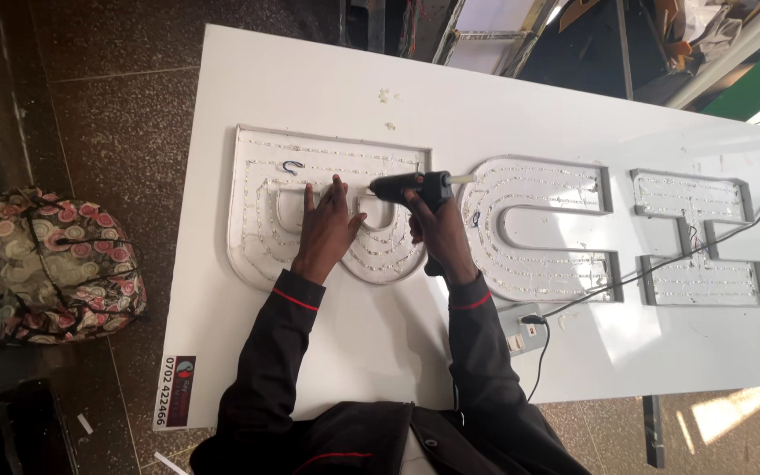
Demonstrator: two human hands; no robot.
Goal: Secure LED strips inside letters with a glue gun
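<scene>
Three white channel letters [538,229] lie on a white board [310,79]. On the leftmost letter [261,220], strip lights [257,237] are pressed flat by the spread left hand [329,220]; a black glue gun [415,186] is gripped in the right hand [431,224] just beside. Gluing seems under way; a steady nozzle is needed next.

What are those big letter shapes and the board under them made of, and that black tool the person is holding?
The letter shapes look like white plastic trays with thin grey side walls, possibly metal, lined with rows of small lights. The board looks like a smooth matte white sheet, perhaps plastic or foam board; I cannot tell which. The glue gun in the right hand looks like black moulded plastic with a pale stick in its rear.
</scene>
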